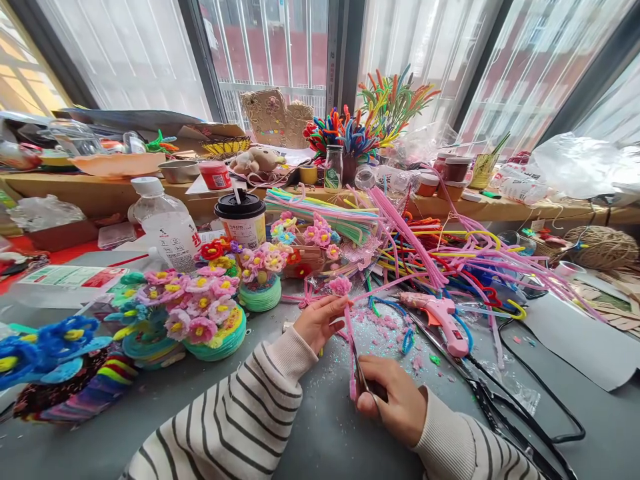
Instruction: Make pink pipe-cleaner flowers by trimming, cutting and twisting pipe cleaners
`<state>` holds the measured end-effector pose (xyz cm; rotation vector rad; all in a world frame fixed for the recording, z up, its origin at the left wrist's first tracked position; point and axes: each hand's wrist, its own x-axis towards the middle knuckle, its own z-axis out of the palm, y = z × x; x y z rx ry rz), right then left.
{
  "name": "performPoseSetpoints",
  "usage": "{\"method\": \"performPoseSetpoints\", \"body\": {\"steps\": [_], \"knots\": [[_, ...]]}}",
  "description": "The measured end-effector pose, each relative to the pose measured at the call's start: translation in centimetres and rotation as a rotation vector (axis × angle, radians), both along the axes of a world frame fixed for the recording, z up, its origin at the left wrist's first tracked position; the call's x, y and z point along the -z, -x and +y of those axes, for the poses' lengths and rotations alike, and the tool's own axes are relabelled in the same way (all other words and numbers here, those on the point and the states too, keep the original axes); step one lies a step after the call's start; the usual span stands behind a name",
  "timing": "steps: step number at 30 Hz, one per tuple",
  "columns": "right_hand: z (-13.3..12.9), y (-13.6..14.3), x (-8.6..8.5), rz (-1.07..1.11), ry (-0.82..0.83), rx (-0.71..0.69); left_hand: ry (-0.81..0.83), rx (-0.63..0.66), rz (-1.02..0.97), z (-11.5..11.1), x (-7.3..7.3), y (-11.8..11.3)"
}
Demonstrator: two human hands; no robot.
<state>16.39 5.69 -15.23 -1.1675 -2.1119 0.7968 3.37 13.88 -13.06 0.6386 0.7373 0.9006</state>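
Several ridged pots of fuzzy flowers (203, 323) crowded to the left, near the left sleeve (225, 427). Behind them, a plastic bottle (173, 230) and a black-lidded paper cup (241, 225); farther right, a thick bundle of pink chenille stems (410, 237) lying across a many-coloured tangle. Right of the hands, a pink glue gun (445, 323) tipped on its side, with a black cable (535, 357) looping forward near the right sleeve (465, 440), and white paper (583, 343) beyond. Around the hands on the grey table (320, 443), pink scraps, glitter and a curled blue piece (409, 341).

Amid all this, over the table, a slim pink strip (349, 323), long axis nearly vertical in view, upper end pinched between thumb and fingers of the left hand (317, 325), lower end beside the right hand (395, 400). Right fingers curled around the handles of scissors (361, 380), blades pointing away from the wearer, alongside the strip; cannot tell how far parted.

Strip soft and furry; scissors of hard metal, slender and pointed. Just above the left fingertips, a rounded, ruffled pink clump (340, 285); cannot tell whether joined to the strip.
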Motion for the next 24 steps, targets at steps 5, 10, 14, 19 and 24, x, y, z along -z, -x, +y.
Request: {"method": "performPoseSetpoints", "body": {"steps": [5,10,14,19,24], "knots": [[0.13,0.22,0.14,0.024,-0.014,-0.005,-0.009,-0.007,0.01,-0.12,0.31,-0.18],[0.3,0.2,0.2,0.051,0.004,0.014,-0.022,-0.07,-0.004,-0.06,0.58,-0.17],[0.36,0.06,0.2,0.06,-0.021,0.073,0.009,-0.119,-0.01,0.16,0.53,-0.11],[0.4,-0.01,0.35,0.084,0.008,0.165,0.044,-0.142,-0.024,0.44,0.43,-0.01],[0.46,-0.14,0.53,0.1,0.029,0.165,0.052,-0.154,-0.031,0.4,0.35,0.02]]}}
